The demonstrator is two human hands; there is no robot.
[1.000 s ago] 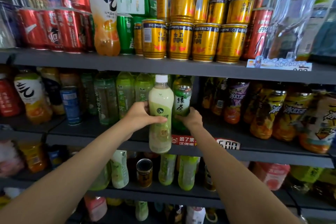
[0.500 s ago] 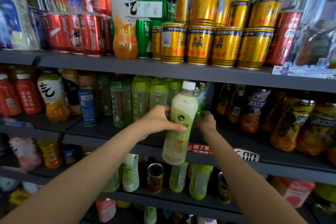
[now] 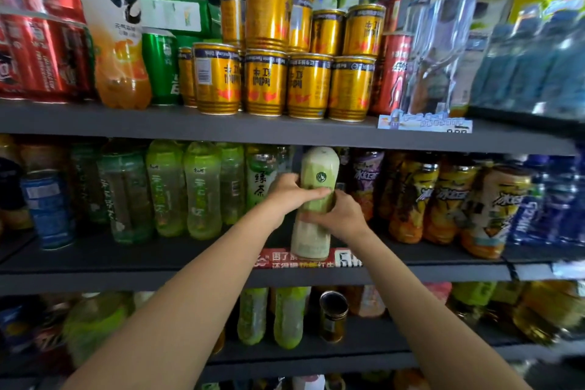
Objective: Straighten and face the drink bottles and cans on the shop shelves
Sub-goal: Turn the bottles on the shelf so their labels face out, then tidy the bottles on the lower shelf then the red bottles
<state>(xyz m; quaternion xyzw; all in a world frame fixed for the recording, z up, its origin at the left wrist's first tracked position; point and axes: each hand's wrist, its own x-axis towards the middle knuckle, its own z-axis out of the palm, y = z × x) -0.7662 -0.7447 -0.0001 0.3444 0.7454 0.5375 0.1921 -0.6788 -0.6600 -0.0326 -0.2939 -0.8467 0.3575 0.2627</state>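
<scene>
While both hands clasp it, the pale bottle point(image 3: 315, 199) stands upright at the front lip of the middle shelf point(image 3: 126, 256).

Its long axis runs vertical, its base level with the red price strip point(image 3: 278, 258), green tea bottles point(image 3: 202, 190) to its left and dark iced-tea bottles point(image 3: 411, 196) to its right. The left hand point(image 3: 286, 193) wraps its waist from the left, fingers curled across the front; the right hand point(image 3: 340, 215) grips just below from the right. Both are equally near, so any turning or seating likely goes about that vertical axis.

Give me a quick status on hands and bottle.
Both hands, left and right, grip pale green milky plastic bottle. Bottle upright at middle shelf front edge. Nothing blocking.
</scene>
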